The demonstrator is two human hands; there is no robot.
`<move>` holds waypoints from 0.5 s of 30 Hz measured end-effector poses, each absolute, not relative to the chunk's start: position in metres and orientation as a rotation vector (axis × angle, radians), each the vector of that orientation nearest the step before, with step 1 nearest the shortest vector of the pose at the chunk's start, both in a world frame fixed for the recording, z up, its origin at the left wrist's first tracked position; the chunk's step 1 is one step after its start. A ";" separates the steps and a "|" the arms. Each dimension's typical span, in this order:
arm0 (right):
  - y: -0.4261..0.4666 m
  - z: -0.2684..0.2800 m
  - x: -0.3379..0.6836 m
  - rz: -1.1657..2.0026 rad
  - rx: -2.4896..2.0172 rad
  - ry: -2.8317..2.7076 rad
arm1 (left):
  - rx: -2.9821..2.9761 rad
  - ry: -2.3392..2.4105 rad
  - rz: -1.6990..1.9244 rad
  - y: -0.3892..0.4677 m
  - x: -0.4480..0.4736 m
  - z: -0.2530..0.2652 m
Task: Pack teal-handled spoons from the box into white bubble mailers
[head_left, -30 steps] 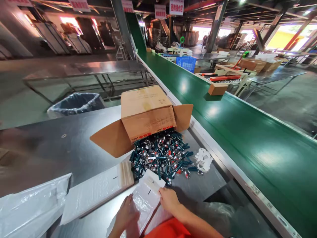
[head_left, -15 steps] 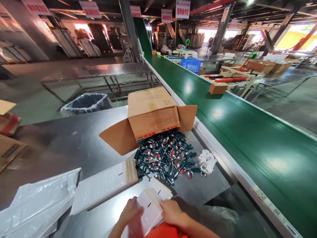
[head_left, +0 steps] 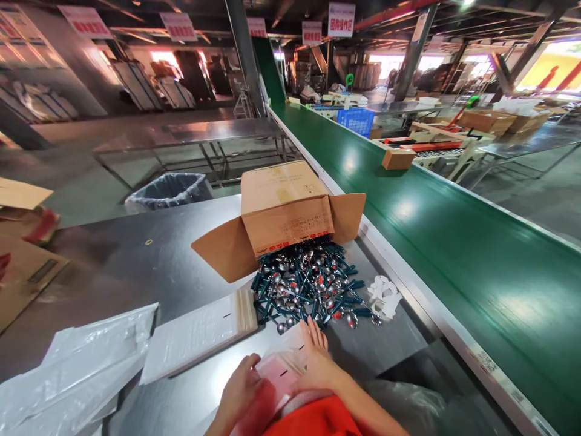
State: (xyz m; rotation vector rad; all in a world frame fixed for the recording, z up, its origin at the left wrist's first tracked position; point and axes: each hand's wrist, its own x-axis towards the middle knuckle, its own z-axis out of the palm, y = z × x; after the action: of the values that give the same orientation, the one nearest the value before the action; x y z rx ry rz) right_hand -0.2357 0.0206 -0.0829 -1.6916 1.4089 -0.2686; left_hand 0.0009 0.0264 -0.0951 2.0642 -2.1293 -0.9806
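Observation:
My left hand [head_left: 244, 387] is closed around the near left edge of a stack of white plastic bags [head_left: 278, 374], each with a short black mark. My right hand [head_left: 319, 362] lies at the stack's right side, fingers stretched forward over another white bag [head_left: 295, 340] beneath. Just beyond its fingertips is a heap of spoons [head_left: 313, 284] with dark green handles and shiny bowls, spilling from a tipped cardboard box [head_left: 285, 221]. A second, longer stack of white bags [head_left: 195, 333] lies to the left of my hands.
Large white plastic sheets [head_left: 86, 357] lie at the front left of the metal table [head_left: 177, 266]. Crumpled white scraps [head_left: 384, 297] are right of the spoons. A green conveyor belt [head_left: 426, 218] runs along the right, carrying a small brown box [head_left: 398, 159]. A lined bin [head_left: 167, 192] stands behind.
My right hand has moved forward from gripping the stack's right side, and its fingers are now extended toward the spoons. My left hand stays on the stack. The view has shifted slightly.

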 end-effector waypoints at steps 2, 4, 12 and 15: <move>0.022 -0.088 -0.235 -0.443 -1.620 1.389 | 2.084 -2.142 -0.919 0.034 -0.008 -0.091; 0.026 -0.096 -0.236 -0.616 -1.566 1.337 | 2.113 -2.148 -0.822 0.043 -0.018 -0.087; 0.040 -0.119 -0.261 -0.821 -1.690 1.337 | 2.012 -2.369 -1.026 0.065 -0.019 -0.074; 0.047 -0.123 -0.266 -0.786 -1.708 1.322 | 2.128 -2.287 -1.119 0.078 0.015 -0.081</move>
State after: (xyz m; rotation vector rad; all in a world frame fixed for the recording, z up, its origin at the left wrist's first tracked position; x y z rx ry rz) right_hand -0.2663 0.0475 -0.1227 -1.7079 1.3215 -0.7863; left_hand 0.0146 0.0779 -0.0811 2.1277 -2.2871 -1.1191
